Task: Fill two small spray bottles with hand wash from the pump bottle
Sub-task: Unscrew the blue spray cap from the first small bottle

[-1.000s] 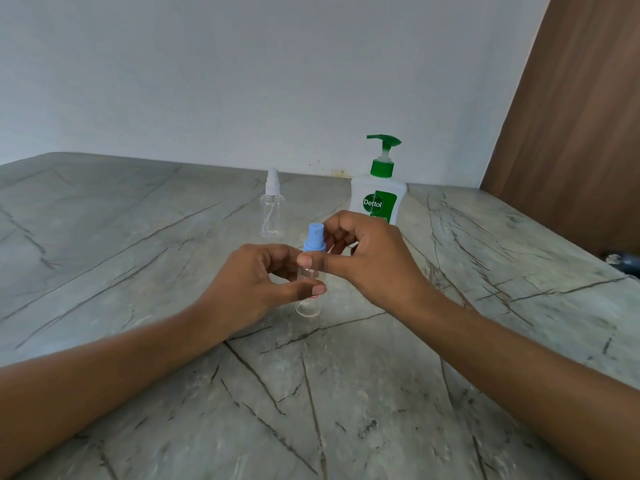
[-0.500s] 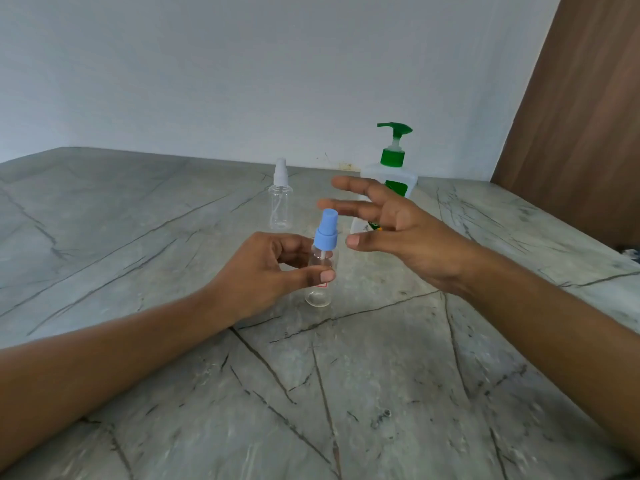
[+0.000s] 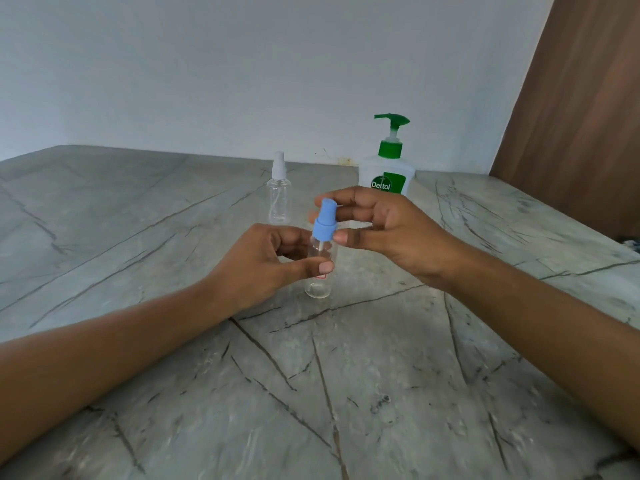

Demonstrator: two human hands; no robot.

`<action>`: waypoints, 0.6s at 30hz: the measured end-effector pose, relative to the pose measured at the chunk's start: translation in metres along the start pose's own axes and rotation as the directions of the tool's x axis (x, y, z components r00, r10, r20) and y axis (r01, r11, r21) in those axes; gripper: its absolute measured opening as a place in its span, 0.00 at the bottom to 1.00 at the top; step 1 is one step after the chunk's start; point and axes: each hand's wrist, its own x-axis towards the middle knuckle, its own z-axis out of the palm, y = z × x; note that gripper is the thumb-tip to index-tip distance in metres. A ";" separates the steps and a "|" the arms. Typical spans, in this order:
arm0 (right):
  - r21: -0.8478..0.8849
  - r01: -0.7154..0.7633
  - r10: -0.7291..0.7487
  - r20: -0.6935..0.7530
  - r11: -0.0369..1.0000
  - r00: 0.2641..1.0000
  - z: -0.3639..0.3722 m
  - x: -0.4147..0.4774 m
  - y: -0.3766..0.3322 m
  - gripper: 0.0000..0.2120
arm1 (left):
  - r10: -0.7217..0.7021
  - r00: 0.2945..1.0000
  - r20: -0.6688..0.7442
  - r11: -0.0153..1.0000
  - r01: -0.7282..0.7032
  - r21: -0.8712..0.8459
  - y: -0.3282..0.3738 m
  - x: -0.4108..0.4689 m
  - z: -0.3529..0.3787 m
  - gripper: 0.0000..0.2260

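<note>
Head view showed the right hand (image 3: pixel 391 233), spread open a moment before, pinching the blue cap (image 3: pixel 325 225) again; the left hand (image 3: pixel 256 268) gripped the spray bottle (image 3: pixel 320 271) upright on the table (image 3: pixel 346 393). Probably another unscrewing turn.

A small clear plastic spray bottle with a blue spray cap (image 3: pixel 321 249) is upright and looks empty. The left hand (image 3: pixel 263 268) grips its body and the right hand (image 3: pixel 388 230) pinches its cap. Behind it, apart, a taller clear spray bottle with a white cap (image 3: pixel 278 199) stands upright, also looking empty. To that bottle's right stands a white Dettol pump bottle with a green pump (image 3: pixel 386 174), nozzle pointing left.
</note>
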 end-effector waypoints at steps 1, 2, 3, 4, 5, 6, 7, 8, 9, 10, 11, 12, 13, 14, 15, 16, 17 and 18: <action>0.026 -0.018 0.016 0.068 1.000 0.998 -0.004 -0.001 0.000 0.24 | 0.000 1.000 0.001 1.000 0.000 -0.003 0.000 0.000 0.000 0.15; 0.042 -0.036 0.031 0.102 0.998 0.994 -0.006 -0.002 0.001 0.27 | -0.003 1.000 0.003 1.000 0.003 -0.006 0.000 0.000 0.001 0.15; 0.051 -0.046 0.041 0.093 0.998 0.995 -0.006 -0.002 0.001 0.29 | -0.006 1.000 0.003 1.000 0.006 -0.010 0.001 0.000 0.001 0.15; 0.048 -0.044 0.043 0.037 0.998 0.998 -0.004 -0.002 0.002 0.29 | -0.009 1.000 0.002 1.000 0.009 -0.011 0.001 0.000 0.001 0.14; 0.027 -0.032 0.033 -0.055 0.999 0.998 0.001 -0.002 0.003 0.26 | -0.007 1.000 0.000 1.000 0.007 -0.008 0.000 0.001 0.001 0.14; -0.015 -0.011 0.009 -0.155 1.000 0.988 0.007 -0.001 0.003 0.23 | -0.002 1.000 -0.002 1.000 0.002 -0.001 0.000 0.001 0.001 0.14; -0.072 0.009 -0.025 -0.236 0.997 0.972 0.013 0.000 0.003 0.20 | 0.004 1.000 -0.002 1.000 -0.004 0.005 -0.001 0.001 0.001 0.14; -0.120 0.024 -0.057 -0.284 0.993 0.957 0.017 0.002 0.004 0.18 | 0.010 1.000 -0.001 1.000 -0.010 0.009 -0.001 0.001 0.001 0.15; -0.141 0.035 -0.077 -0.306 0.989 0.949 0.019 0.002 0.004 0.17 | 0.013 1.000 0.000 1.000 -0.013 0.012 -0.002 0.001 0.001 0.15; -0.141 0.042 -0.084 -0.313 0.989 0.946 0.020 0.002 0.004 0.16 | 0.012 1.000 0.000 1.000 -0.012 0.012 -0.002 0.001 0.001 0.15; -0.127 0.044 -0.082 -0.306 0.991 0.949 0.018 0.002 0.003 0.15 | 0.010 1.000 -0.001 1.000 -0.010 0.009 -0.002 0.001 0.001 0.15; -0.102 0.041 -0.068 -0.277 0.994 0.958 0.014 0.002 0.003 0.14 | 0.006 1.000 0.000 1.000 -0.006 0.001 -0.002 0.001 0.001 0.15; -0.065 0.031 -0.045 -0.221 0.997 0.974 0.011 0.001 0.002 0.14 | -0.001 1.000 0.000 1.000 0.001 -0.010 -0.002 0.001 0.001 0.15; -0.026 0.010 -0.014 -0.139 1.000 0.990 0.006 0.000 0.001 0.17 | -0.006 1.000 0.003 1.000 0.006 -0.018 -0.002 0.001 0.000 0.15; 0.009 -0.022 0.022 -0.047 1.000 0.999 0.001 -0.002 0.001 0.20 | -0.009 1.000 0.008 1.000 0.009 -0.021 -0.002 0.001 0.000 0.16; 0.030 -0.054 0.053 0.032 0.998 0.998 -0.004 -0.003 0.002 0.25 | -0.008 1.000 0.015 1.000 0.009 -0.022 -0.002 0.001 0.000 0.16; 0.038 -0.079 0.076 0.079 0.996 0.994 -0.008 -0.004 0.002 0.29 | -0.010 1.000 0.019 0.999 0.010 -0.030 -0.001 0.001 0.001 0.16; 0.034 -0.095 0.091 0.084 0.995 0.992 -0.009 -0.004 0.002 0.32 | -0.013 1.000 0.019 0.999 0.014 -0.044 -0.001 0.001 0.001 0.16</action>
